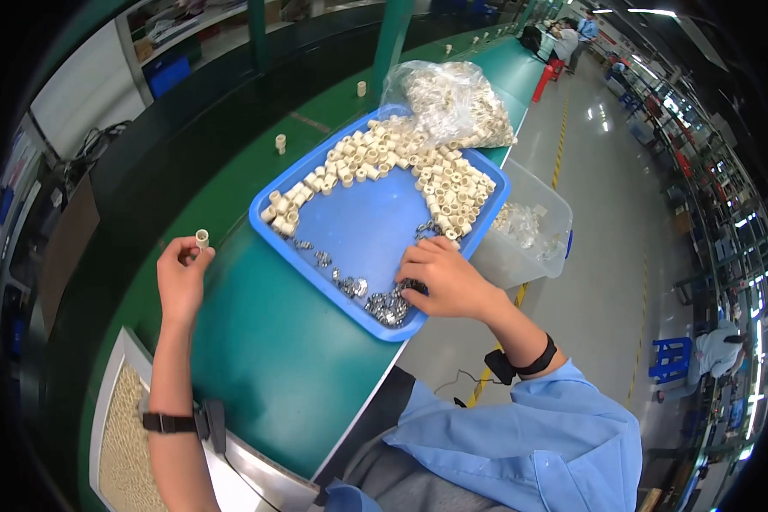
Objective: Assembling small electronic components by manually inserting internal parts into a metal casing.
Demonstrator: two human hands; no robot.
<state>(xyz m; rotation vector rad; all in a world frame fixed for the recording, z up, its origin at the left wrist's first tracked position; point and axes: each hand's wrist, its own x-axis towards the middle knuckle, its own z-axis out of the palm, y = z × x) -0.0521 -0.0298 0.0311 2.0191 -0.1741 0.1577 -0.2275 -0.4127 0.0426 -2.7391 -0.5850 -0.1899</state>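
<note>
Between the fingertips of my left hand (pixel 182 275) a small cream hollow cylinder (pixel 202 239) stands upright, above the green belt beside the table. My right hand (pixel 442 277) reaches into the near right part of a blue tray (pixel 316 275). Its fingers curl down among small shiny metal pieces (pixel 387 307); whatever they pinch is hidden under them. More cream cylinders (pixel 363 154) lie heaped along the tray's far and side edges, and its blue bottom shows in the middle.
A clear plastic bag (pixel 452 102) full of pale parts rests on the tray's far end. Right of the table stands a translucent bin (pixel 533 218) with plastic bags inside. Single cylinders (pixel 281 144) stand along the green belt (pixel 333 107). A box of pale small pieces (pixel 128 435) sits at lower left.
</note>
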